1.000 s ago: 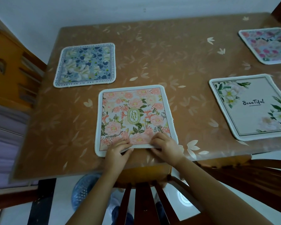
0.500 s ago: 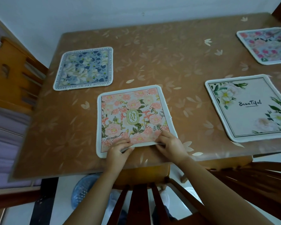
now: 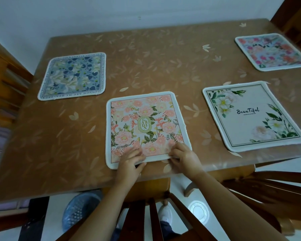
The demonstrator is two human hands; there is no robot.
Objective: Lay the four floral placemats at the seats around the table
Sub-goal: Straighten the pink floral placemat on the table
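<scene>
The pink mat (image 3: 144,126) lies flat at the near edge of the table (image 3: 146,54). The left hand (image 3: 130,160) and the right hand (image 3: 183,157) each pinch its near edge, with fingers on top. The blue mat (image 3: 71,76) lies far left, the white mat (image 3: 252,115) to the right, and the fourth mat (image 3: 271,51) far right.

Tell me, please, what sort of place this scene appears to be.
Probably a home dining area: a table with a brown leaf-print cover, wooden chairs drawn up to it, and a floral placemat set before each.
</scene>
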